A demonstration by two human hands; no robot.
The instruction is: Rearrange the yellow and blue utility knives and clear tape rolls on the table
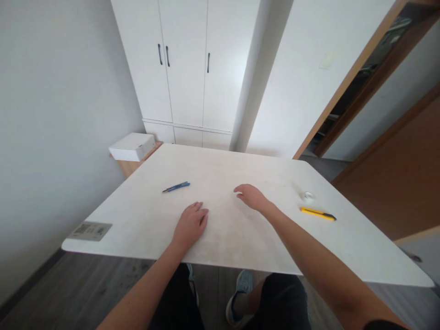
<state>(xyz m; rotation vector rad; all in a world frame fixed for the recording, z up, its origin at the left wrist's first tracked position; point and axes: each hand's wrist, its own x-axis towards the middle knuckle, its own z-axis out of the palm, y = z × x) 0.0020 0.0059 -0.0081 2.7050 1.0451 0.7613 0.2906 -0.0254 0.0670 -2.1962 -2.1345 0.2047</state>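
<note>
My left hand [191, 223] rests on the white table [220, 167] near its front edge, fingers stretched out and nothing in them. To the right, my right hand [251, 196] is over the middle of the tabletop, its fingers slightly bent and the thumb apart, holding nothing visible. Beyond my left hand lies a slim blue tool [176, 186] with a dark pointed tip, perhaps a pen; its exact kind is unclear. On the right side of the table are a yellow utility knife [316, 213] with a black end and, just behind it, a small roll of clear tape [308, 196].
A printed label [90, 231] is stuck on the table's front left corner. Past the left edge, a white box [133, 145] sits on a wooden stand. White cupboards [185, 82] with dark handles line the back, and a brown door [395, 178] stands at the right.
</note>
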